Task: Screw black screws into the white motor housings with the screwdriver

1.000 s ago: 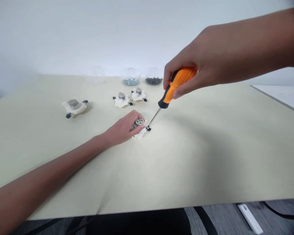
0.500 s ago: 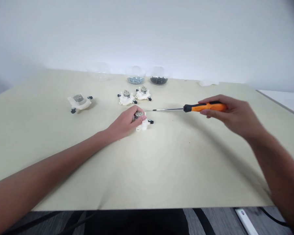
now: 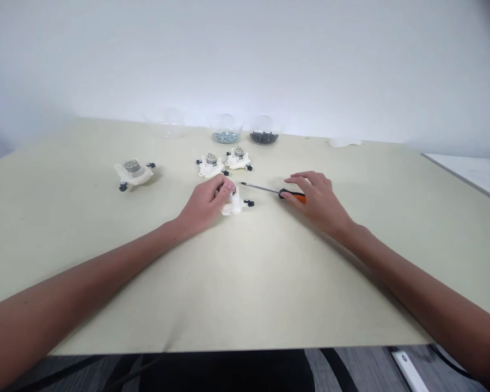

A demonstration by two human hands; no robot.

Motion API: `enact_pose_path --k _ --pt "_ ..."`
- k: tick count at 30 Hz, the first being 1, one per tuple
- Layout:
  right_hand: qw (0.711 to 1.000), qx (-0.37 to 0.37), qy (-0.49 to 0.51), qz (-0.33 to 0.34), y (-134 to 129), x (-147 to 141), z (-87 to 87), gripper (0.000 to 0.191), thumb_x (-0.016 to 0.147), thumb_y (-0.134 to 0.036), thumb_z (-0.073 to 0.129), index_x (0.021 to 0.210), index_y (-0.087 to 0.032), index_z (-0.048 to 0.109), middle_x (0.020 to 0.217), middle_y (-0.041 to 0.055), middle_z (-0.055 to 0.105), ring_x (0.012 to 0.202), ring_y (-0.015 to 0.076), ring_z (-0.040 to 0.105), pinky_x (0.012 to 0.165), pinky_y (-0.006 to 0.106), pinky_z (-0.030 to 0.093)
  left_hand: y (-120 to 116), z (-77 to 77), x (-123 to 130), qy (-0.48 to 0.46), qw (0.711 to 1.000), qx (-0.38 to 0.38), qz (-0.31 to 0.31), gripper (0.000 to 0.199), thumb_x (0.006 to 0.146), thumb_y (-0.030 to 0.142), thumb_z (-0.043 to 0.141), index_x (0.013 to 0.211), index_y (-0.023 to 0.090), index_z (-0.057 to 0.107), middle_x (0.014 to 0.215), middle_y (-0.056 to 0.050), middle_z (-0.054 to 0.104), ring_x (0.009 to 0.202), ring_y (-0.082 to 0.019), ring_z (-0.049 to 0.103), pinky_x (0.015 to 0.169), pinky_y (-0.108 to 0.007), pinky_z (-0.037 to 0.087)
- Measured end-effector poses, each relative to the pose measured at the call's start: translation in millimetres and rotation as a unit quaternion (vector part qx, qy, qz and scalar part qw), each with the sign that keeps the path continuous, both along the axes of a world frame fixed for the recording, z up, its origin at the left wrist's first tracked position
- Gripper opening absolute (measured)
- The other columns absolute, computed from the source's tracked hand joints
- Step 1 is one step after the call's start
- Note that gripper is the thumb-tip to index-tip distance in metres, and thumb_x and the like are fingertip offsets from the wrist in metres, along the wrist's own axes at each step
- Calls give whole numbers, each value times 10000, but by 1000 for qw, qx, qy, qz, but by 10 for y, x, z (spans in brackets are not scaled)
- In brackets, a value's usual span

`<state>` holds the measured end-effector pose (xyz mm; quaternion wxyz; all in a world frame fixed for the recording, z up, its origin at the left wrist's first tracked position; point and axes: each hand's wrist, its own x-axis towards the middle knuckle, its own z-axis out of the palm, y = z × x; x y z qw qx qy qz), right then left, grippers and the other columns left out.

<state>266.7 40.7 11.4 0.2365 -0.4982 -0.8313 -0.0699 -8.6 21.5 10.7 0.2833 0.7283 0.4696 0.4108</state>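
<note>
My left hand (image 3: 206, 204) grips a white plastic housing (image 3: 236, 207) with a small motor in it, and the fingers hide most of the motor. A black screw or foot (image 3: 249, 203) sticks out on the housing's right side. My right hand (image 3: 320, 204) sits low over an orange-and-black screwdriver (image 3: 293, 195), its fingers spread. The steel shaft points left, its tip close to the housing but apart from it. Whether the right hand grips the handle is hard to see.
Several similar motor housings (image 3: 133, 173) stand on the cream tabletop (image 3: 269, 283), two of them (image 3: 224, 162) close together behind my hands. Along the back are a glass bowl of silver screws (image 3: 226, 136), a bowl of dark parts (image 3: 264, 137) and a clear bowl (image 3: 165, 124).
My right hand has dropped toward the table and moved left, bringing the screwdriver down near the housing. My left hand stays on the housing.
</note>
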Motion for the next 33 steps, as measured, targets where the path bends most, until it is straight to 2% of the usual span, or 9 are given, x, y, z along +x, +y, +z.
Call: enact_pose_path --k 3,5,8,10,12,15,20,25,33 --pt "996 -15 85 38 -42 -273 58 269 926 -375 485 1106 -207 593 1126 119 593 1096 264 533 964 459 413 -1 -8 -3 -13 1000 7 11 356 976 442 359 857 184 574 676 11 503 573 -115 412 536 -248 319" --pt "973 -110 187 81 -133 -471 73 282 910 -404 518 1116 -221 578 1084 92 616 990 217 593 866 387 481 -2 -11 -3 -31 999 0 7 339 973 440 374 852 187 564 675 15 507 554 -106 427 522 -238 341" --pt "888 -297 329 119 -280 -700 42 324 863 -423 591 1119 -226 569 998 63 656 853 174 643 810 354 523 -14 -11 1 -56 998 -23 -4 337 963 466 392 856 192 554 663 19 512 512 -98 468 478 -219 390" --pt "825 -378 402 125 -346 -774 10 311 848 -401 616 1087 -206 573 911 50 675 789 163 662 820 363 536 -36 -7 9 -66 997 -38 -10 353 953 490 401 855 190 558 665 13 525 506 -99 491 452 -208 415" --pt "773 -417 461 126 -383 -791 -8 292 837 -372 637 1052 -184 574 865 48 687 779 164 678 824 368 549 -70 -3 24 -86 994 -61 -20 369 949 504 404 857 184 564 682 -1 549 538 -109 525 458 -203 451" --pt "732 -432 508 138 -413 -767 -2 274 832 -340 650 1033 -167 578 874 56 698 806 165 688 822 359 563 -128 -3 59 -132 985 -105 -36 395 946 525 395 875 178 570 727 -27 587 609 -131 574 482 -214 506" --pt "711 -435 529 162 -423 -744 -3 229 844 -316 642 1002 -165 576 857 52 695 796 154 683 797 346 571 -189 -20 110 -172 978 -115 -39 407 929 553 423 914 180 585 760 -36 607 589 -131 587 441 -218 508" --pt "673 -455 558 169 -388 -730 -56 221 843 -335 643 991 -180 591 840 41 690 802 150 677 801 347 565 -223 -16 104 -179 979 -88 -33 392 929 534 445 918 173 597 676 -16 588 523 -119 565 424 -218 475" --pt "673 -439 573 160 -399 -719 -48 184 851 -305 629 982 -185 582 790 20 674 751 139 666 770 335 562 -202 -28 96 -154 986 -49 -40 419 968 519 352 922 193 611 817 -41 597 662 -131 528 557 -249 436"
